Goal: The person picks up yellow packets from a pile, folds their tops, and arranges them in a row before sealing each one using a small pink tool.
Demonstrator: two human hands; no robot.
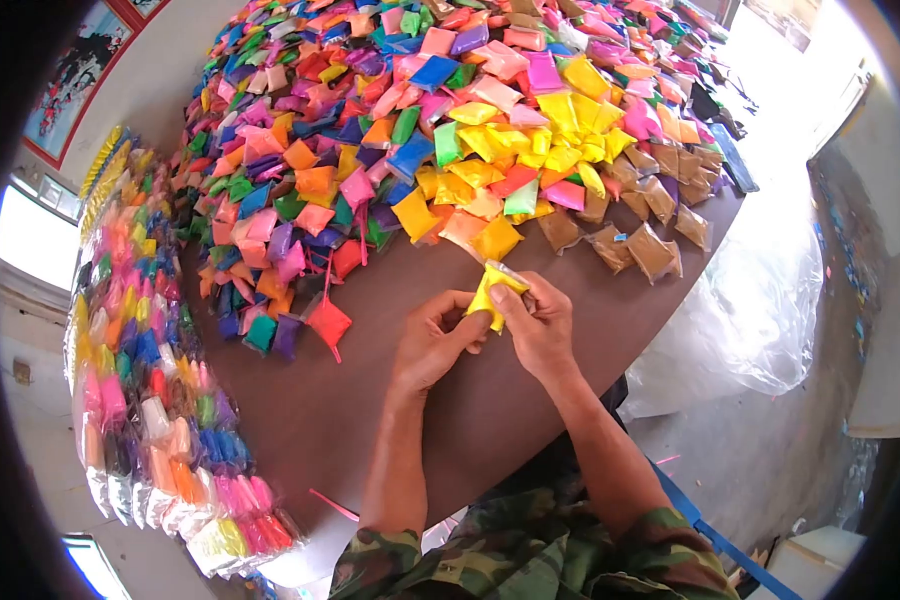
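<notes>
Between my two hands is a small yellow packet in clear plastic, held just above the brown table near its front edge. My left hand pinches its lower left side with thumb and fingers. On the upper right part of the packet, my right hand has its thumb pressed on the front, with fingers curled behind. Right beyond my hands, an orange-yellow packet lies at the near edge of a big heap of colourful packets. Several brown packets lie to the right of it.
The brown table reaches round the front of the heap. Bagged rows of coloured packets stand along the left side. A pink-red packet with a strip lies apart at left. Clear plastic sheeting hangs at the right edge.
</notes>
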